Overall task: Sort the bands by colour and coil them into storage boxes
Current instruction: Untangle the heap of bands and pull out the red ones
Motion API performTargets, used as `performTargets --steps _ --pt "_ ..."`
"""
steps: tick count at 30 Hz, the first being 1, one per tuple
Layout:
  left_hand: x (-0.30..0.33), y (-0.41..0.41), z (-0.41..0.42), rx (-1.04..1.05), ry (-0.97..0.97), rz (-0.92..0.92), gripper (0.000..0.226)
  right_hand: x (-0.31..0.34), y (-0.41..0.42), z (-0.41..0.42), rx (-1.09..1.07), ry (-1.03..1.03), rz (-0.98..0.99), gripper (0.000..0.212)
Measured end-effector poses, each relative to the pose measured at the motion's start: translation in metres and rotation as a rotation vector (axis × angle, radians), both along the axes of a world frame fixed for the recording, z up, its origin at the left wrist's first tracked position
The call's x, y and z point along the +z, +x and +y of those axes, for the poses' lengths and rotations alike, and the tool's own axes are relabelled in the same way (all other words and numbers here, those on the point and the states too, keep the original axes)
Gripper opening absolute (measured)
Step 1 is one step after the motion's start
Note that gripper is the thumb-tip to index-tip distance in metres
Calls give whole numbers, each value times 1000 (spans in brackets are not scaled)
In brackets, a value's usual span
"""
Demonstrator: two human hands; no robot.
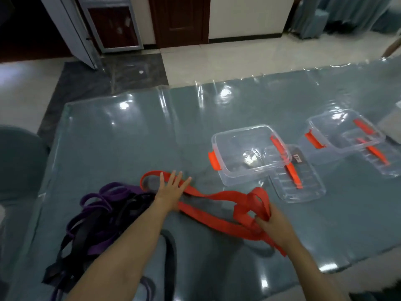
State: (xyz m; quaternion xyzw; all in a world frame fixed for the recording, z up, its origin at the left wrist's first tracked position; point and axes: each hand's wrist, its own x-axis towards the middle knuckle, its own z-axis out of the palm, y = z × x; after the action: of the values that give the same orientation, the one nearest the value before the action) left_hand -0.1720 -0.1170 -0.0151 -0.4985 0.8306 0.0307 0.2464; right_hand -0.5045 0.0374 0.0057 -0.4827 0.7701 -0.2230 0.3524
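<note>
The red band [217, 199] lies stretched across the middle of the table [130, 137], a loop at each end. The right hand [274, 224] pinches the bunched loops at its right end, fingers curled round the webbing; the left hand [171, 189] lies flat with fingers spread, pressing the other end down. Coiling from here could go badly: the band looks twisted near the right hand, so it may kink rather than roll flat. The purple and black bands [102, 216] heaped toward the near left corner touch the left forearm and could get dragged along. The nearer clear box [219, 148] waits empty just beyond, its lid [303, 187] beside it.
</note>
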Motion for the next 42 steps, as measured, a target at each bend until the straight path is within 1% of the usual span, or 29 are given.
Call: performTargets --steps 1,2,6,9,11,13,15,18,19,22,24,26,28,30,33,35,37,38,39,41,42 --pt "1 -1 -9 -1 19 -5 105 -4 -6 -5 15 8 -8 49" --pt "3 -1 -19 1 39 -3 105 -8 -12 -10 27 20 -13 49" --pt "0 -2 -41 -20 84 -33 76 -28 -27 -18 46 45 -45 35" --pt "-9 -14 -38 -8 67 -94 64 -40 -40 -26 42 93 -79 32" --pt "-12 -22 -39 25 19 -115 50 -47 -47 -32 22 121 -121 34" --pt "-10 -25 -43 56 12 -101 41 -51 -51 -36 21 143 -133 38" --pt "-8 -26 -46 88 26 -64 41 -53 -51 -38 27 157 -114 34" --pt "-11 -28 -43 176 50 -17 49 -55 -45 -41 -22 135 -75 22" --pt "-13 -30 -41 193 60 -10 49 -57 -44 -41 -30 127 -72 21" --pt "-16 -35 -36 213 14 16 46 -64 -39 -39 -4 138 -50 34" --pt "-14 -42 -31 243 -18 106 44 -68 -38 -36 -9 161 -57 37" --pt "-5 -54 -20 361 -5 286 35 -67 -36 -31 -21 215 -75 34" --pt "2 -70 -2 500 25 452 24 -65 -30 -24 10 263 -34 40" --pt "4 -86 21 635 111 581 19 -64 -25 -18 52 272 -8 46" --pt "-1 -106 52 852 313 773 17 -56 -23 -17 36 287 -86 47" --pt "-6 -114 72 952 434 856 19 -53 -21 -17 -20 317 -162 37" --pt "-8 -120 87 1058 563 984 32 -50 -11 -11 -65 350 -236 22" --pt "-10 -122 96 1066 613 1012 39 -50 -4 -5 -77 352 -250 18" --pt "-12 -122 103 1007 619 993 44 -51 3 1 -81 342 -243 20" --pt "-15 -122 115 679 495 706 47 -49 16 12 -71 297 -197 36" --pt "-14 -121 121 517 401 557 48 -44 21 16 -73 258 -203 45"
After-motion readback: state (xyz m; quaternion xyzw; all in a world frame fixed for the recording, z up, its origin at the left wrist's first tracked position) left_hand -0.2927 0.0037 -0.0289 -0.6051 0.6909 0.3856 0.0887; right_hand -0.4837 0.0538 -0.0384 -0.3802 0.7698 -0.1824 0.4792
